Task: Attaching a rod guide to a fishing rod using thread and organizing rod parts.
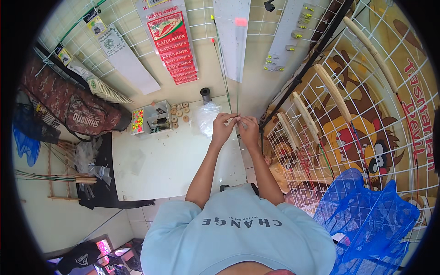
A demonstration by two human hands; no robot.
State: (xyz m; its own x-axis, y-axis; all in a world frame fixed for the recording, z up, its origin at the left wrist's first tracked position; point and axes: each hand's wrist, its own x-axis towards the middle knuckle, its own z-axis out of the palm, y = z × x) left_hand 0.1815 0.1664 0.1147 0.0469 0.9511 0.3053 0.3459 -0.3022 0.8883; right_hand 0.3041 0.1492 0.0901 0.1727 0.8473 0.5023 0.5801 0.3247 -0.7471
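My left hand [223,127] and my right hand [249,129] meet above the right end of the white table [178,172], fingertips pinched together. Between them stands a thin dark rod [237,103], which rises toward a blurred pink tip. The fingers cover its lower part, and any finer piece in the pinch is too small to make out. Just left of the hands lies a clear plastic bag [206,120]. Behind it is a dark spool [205,95]. Two slim rods, one with a yellow tip [212,17] and one with a red tip [213,41], lean at the wall.
A grey divided box [153,129] with bright beads sits on the table's far left, beside several cork rings [180,112]. Right of me, a white wire rack [330,137] holds cork-handled rods and blue nets [366,215]. A camouflage bag [78,103] hangs at left.
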